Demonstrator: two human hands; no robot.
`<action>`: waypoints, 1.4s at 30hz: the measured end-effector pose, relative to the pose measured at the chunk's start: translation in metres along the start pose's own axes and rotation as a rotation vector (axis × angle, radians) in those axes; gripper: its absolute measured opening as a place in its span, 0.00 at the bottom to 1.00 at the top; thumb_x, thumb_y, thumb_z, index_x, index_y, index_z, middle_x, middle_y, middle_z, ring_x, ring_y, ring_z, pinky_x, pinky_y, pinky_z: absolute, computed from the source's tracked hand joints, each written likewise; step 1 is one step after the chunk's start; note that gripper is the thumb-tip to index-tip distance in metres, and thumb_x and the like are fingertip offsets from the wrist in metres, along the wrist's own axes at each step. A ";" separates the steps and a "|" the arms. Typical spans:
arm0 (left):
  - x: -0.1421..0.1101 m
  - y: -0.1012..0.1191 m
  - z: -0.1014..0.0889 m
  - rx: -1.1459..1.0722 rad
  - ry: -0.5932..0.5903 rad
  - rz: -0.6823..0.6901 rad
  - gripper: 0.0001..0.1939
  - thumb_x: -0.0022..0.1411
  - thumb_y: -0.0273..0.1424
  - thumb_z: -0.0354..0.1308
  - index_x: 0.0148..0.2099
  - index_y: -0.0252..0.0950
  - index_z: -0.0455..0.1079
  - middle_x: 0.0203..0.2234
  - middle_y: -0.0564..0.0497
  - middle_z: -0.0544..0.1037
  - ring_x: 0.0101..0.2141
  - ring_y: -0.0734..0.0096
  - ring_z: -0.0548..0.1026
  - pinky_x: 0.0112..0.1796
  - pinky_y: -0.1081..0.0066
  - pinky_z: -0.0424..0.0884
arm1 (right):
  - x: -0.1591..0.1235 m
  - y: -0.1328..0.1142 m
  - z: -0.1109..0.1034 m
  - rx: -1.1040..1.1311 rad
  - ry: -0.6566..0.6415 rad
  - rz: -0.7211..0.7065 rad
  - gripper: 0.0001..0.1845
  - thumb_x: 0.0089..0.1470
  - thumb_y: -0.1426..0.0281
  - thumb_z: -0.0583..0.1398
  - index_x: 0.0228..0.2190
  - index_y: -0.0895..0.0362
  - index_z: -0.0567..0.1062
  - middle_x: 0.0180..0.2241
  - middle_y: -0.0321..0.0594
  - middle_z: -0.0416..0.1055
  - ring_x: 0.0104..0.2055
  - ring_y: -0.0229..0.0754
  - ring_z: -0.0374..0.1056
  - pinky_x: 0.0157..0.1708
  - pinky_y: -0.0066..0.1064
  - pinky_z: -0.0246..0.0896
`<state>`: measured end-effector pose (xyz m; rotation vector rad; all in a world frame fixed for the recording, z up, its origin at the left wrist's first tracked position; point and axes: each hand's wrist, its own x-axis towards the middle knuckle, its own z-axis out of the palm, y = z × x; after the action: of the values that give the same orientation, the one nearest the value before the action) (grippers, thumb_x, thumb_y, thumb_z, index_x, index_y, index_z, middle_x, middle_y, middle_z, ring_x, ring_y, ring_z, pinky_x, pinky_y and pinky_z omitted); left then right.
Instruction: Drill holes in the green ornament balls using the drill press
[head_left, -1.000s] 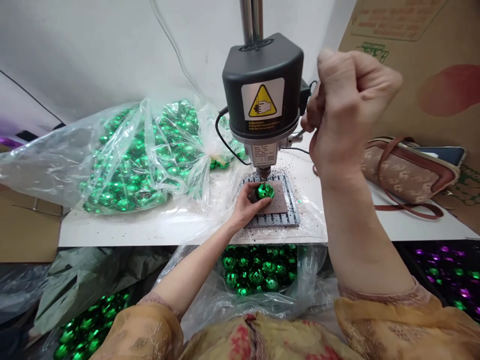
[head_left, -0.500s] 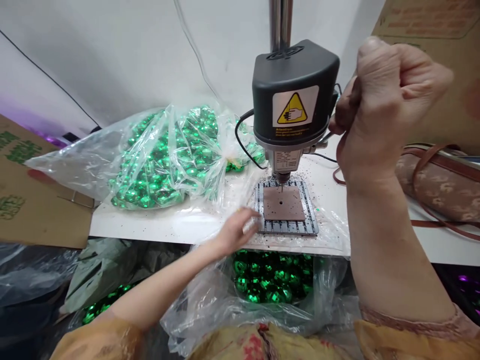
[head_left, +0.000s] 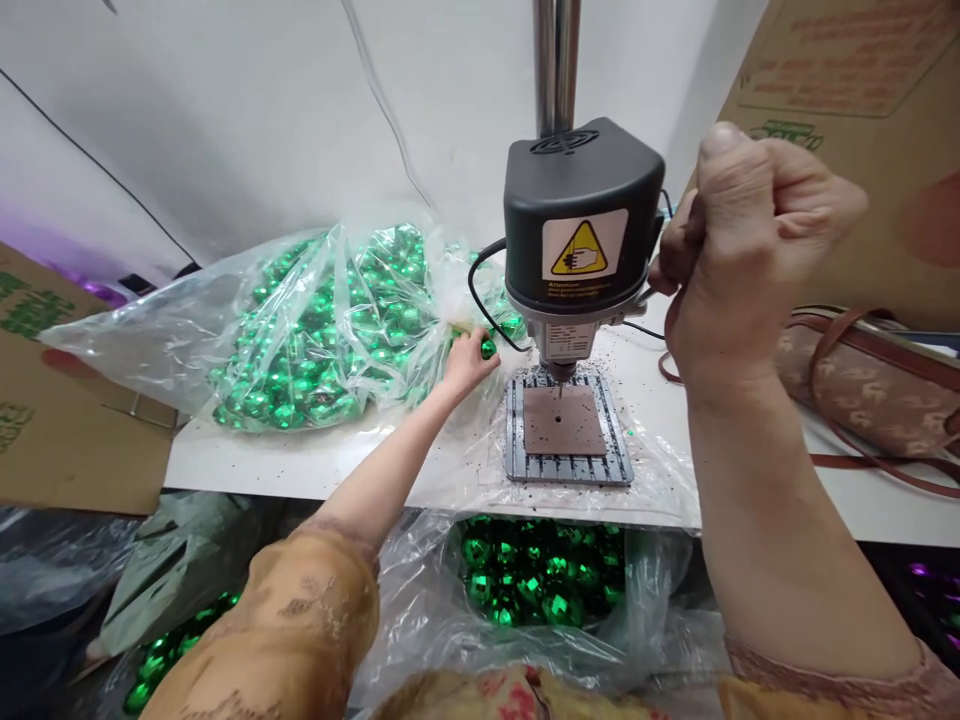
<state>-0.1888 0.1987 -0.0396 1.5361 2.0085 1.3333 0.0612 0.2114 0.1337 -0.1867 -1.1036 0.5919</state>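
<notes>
While the right hand is clenched around the drill press lever, the green ball lies at the fingertips of the nearer left hand, left of and beyond the brown board, though I cannot tell whether these pinch it.

The clear plastic bag lay on its side on the white tabletop, filled with shiny green faceted balls; its crumpled mouth faced the drill press; one green ball sat at that mouth, partly hidden; the drill press stood upright, its black motor housing bearing a yellow warning label; its lever projected at right; its bit pointed downward above the slotted base.
</notes>
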 end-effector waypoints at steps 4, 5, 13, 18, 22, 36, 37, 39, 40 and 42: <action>-0.056 0.023 -0.001 -0.523 -0.052 -0.244 0.26 0.54 0.47 0.73 0.43 0.38 0.63 0.29 0.54 0.74 0.33 0.65 0.77 0.40 0.59 0.78 | 0.000 -0.001 0.000 -0.008 0.008 0.037 0.24 0.59 0.73 0.61 0.15 0.54 0.60 0.12 0.28 0.49 0.13 0.31 0.46 0.13 0.30 0.36; -0.071 0.028 -0.001 -0.636 -0.086 -0.274 0.29 0.55 0.50 0.71 0.45 0.38 0.63 0.32 0.52 0.77 0.33 0.66 0.78 0.39 0.61 0.78 | 0.000 -0.001 0.000 -0.005 0.009 0.047 0.23 0.59 0.73 0.60 0.15 0.54 0.60 0.13 0.28 0.49 0.13 0.31 0.46 0.14 0.30 0.36; -0.117 0.036 0.032 -0.722 -0.176 -0.163 0.35 0.50 0.53 0.74 0.51 0.37 0.68 0.43 0.46 0.79 0.46 0.63 0.77 0.49 0.63 0.73 | 0.002 0.005 0.000 -0.001 0.016 0.020 0.31 0.55 0.55 0.67 0.15 0.53 0.57 0.14 0.28 0.47 0.16 0.30 0.45 0.16 0.32 0.35; -0.110 0.030 0.048 -0.680 -0.223 -0.087 0.35 0.50 0.53 0.74 0.50 0.38 0.67 0.46 0.45 0.78 0.47 0.62 0.77 0.51 0.61 0.73 | 0.003 0.007 0.000 -0.028 -0.001 0.022 0.34 0.54 0.48 0.68 0.15 0.53 0.57 0.15 0.29 0.47 0.18 0.31 0.45 0.17 0.32 0.37; -0.109 0.028 0.052 -0.661 -0.258 -0.038 0.34 0.50 0.51 0.75 0.50 0.38 0.68 0.47 0.44 0.79 0.50 0.59 0.77 0.54 0.58 0.72 | 0.002 0.007 -0.001 -0.018 -0.018 0.005 0.28 0.59 0.62 0.64 0.16 0.53 0.57 0.16 0.29 0.47 0.18 0.31 0.45 0.17 0.31 0.37; -0.124 0.038 0.054 -0.556 -0.335 0.082 0.31 0.55 0.43 0.74 0.56 0.38 0.68 0.51 0.42 0.79 0.54 0.54 0.77 0.57 0.53 0.72 | 0.002 0.007 -0.002 0.030 -0.043 -0.033 0.27 0.60 0.68 0.64 0.17 0.53 0.56 0.15 0.27 0.47 0.16 0.31 0.44 0.16 0.32 0.35; -0.124 0.037 0.055 -0.562 -0.340 0.074 0.31 0.55 0.43 0.74 0.56 0.38 0.68 0.51 0.42 0.79 0.54 0.54 0.77 0.57 0.53 0.72 | 0.001 0.006 -0.002 0.030 -0.044 -0.032 0.26 0.60 0.68 0.63 0.17 0.53 0.56 0.15 0.27 0.47 0.16 0.31 0.43 0.16 0.32 0.35; -0.124 0.036 0.055 -0.568 -0.346 0.061 0.32 0.54 0.43 0.75 0.56 0.38 0.68 0.50 0.42 0.79 0.54 0.54 0.77 0.57 0.53 0.72 | -0.003 0.002 -0.002 0.027 -0.036 -0.025 0.25 0.60 0.69 0.61 0.18 0.53 0.55 0.15 0.27 0.47 0.16 0.30 0.44 0.17 0.32 0.35; -0.124 0.035 0.055 -0.569 -0.346 0.057 0.32 0.54 0.43 0.75 0.56 0.38 0.68 0.51 0.42 0.79 0.54 0.54 0.77 0.57 0.53 0.72 | -0.006 0.000 -0.002 0.020 -0.023 -0.023 0.25 0.60 0.69 0.60 0.18 0.53 0.54 0.15 0.27 0.46 0.16 0.30 0.43 0.18 0.31 0.35; -0.123 0.033 0.055 -0.570 -0.348 0.057 0.32 0.53 0.43 0.75 0.55 0.38 0.68 0.51 0.42 0.79 0.53 0.54 0.78 0.57 0.53 0.72 | -0.016 -0.006 -0.002 -0.015 0.009 -0.022 0.25 0.61 0.70 0.59 0.19 0.54 0.52 0.16 0.28 0.45 0.17 0.29 0.43 0.20 0.30 0.37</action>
<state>-0.0824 0.1187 -0.0792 1.4281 1.2440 1.3836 0.0607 0.1981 0.1230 -0.1904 -1.1000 0.5626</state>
